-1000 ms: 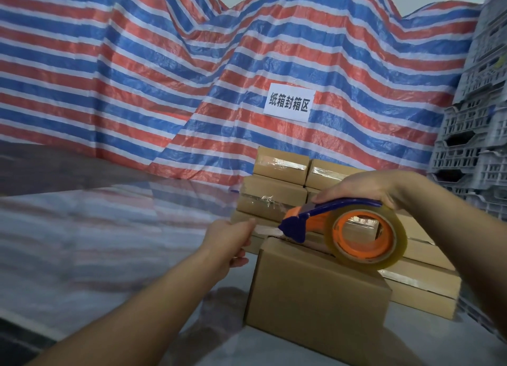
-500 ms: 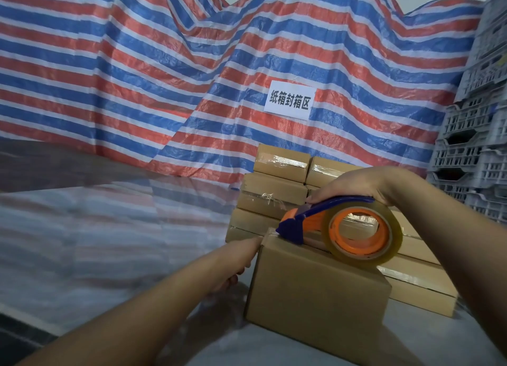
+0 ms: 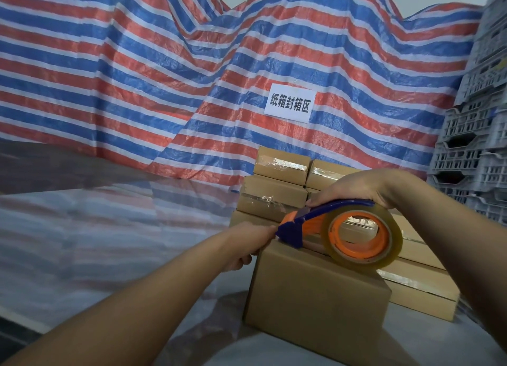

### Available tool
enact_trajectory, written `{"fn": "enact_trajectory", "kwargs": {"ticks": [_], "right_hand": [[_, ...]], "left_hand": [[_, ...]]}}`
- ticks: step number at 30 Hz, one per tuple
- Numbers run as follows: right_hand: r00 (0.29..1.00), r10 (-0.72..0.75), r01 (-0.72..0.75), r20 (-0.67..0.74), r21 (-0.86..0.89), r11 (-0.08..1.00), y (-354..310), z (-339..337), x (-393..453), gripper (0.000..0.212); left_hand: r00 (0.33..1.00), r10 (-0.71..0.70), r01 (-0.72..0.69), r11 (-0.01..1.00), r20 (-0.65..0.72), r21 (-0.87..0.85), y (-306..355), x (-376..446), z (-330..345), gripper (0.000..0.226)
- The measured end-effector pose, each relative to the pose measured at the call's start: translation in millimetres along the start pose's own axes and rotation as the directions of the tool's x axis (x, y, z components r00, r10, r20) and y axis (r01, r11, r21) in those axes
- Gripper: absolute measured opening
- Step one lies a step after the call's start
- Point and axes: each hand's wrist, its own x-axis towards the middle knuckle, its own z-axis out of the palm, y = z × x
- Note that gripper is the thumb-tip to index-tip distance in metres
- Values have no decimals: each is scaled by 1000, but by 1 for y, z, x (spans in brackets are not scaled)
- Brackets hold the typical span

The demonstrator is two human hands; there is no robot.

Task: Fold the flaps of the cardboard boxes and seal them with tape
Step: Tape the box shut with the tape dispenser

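A closed brown cardboard box (image 3: 315, 299) stands on the shiny table in front of me. A blue and orange tape dispenser (image 3: 348, 234) with a clear tape roll sits on the box's top, its blue nose at the far left edge. My right hand (image 3: 354, 187) grips the dispenser from above. My left hand (image 3: 247, 242) is against the box's left end just under the nose, fingers curled; whether it pinches the tape end is hidden.
Several taped cardboard boxes (image 3: 277, 190) are stacked behind and to the right of the box. A red, white and blue striped tarp (image 3: 164, 77) with a paper sign (image 3: 289, 103) hangs behind. Grey plastic crates (image 3: 474, 157) tower at the right. The reflective table (image 3: 96, 228) stretches left.
My left hand has moved right and down, from holding the tape end out in the air to the box's left end. The dispenser has come down onto the box top.
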Motion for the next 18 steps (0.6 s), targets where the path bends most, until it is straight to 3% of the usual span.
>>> {"fn": "enact_trajectory", "kwargs": {"ticks": [4, 8, 13, 18], "right_hand": [[999, -9, 9, -36, -13, 1000, 5, -5, -1, 31], [998, 15, -13, -56, 29, 999, 15, -13, -8, 65], [997, 71, -68, -22, 119, 991, 50, -25, -26, 58], [991, 132, -131, -4, 94, 987, 84, -33, -46, 72]], "left_hand": [[999, -31, 32, 999, -43, 11, 2, -1, -1, 37], [999, -7, 9, 998, -42, 63, 6, -3, -3, 34], [996, 23, -14, 995, -90, 100, 5, -1, -1, 36], [995, 44, -37, 996, -93, 78, 4, -1, -2, 38]]}}
